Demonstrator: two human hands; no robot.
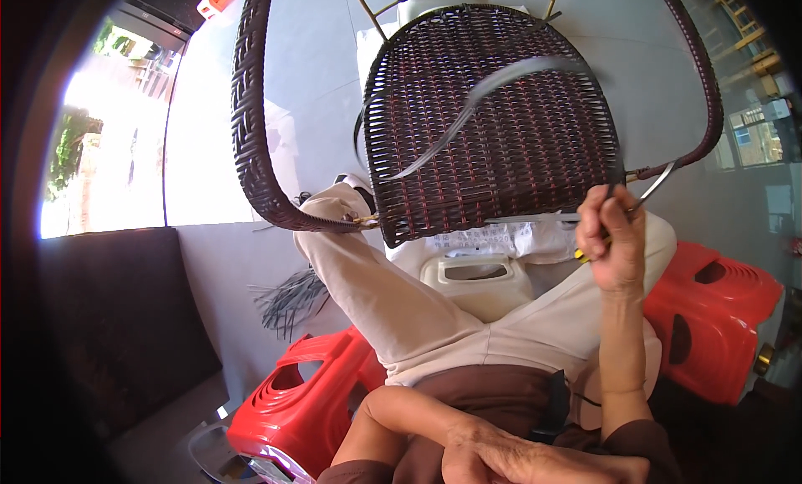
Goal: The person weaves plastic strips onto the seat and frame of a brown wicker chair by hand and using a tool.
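Note:
In front of me a dark brown woven wicker chair (493, 133) shows its seat, with its bottom front edge near my knees. My right hand (614, 238) is closed at the right front corner of the seat, gripping a flat weaving strip. A glossy grey length of that strip (455, 125) loops across the seat, blurred at its upper end. A slim metal rod (535, 219) points left from the fist, and a bit of yellow and black shows below it, perhaps a tool handle. My left hand (493, 451) lies across my lap at the lower edge; its fingers are mostly hidden.
Red plastic stools stand at left (305, 392) and right (710, 317) of me. Between my legs is a cream plastic stool (476, 279) beside printed white sacking (518, 240). Loose dark strips (292, 304) lie on the floor, with a dark panel (109, 325) further left.

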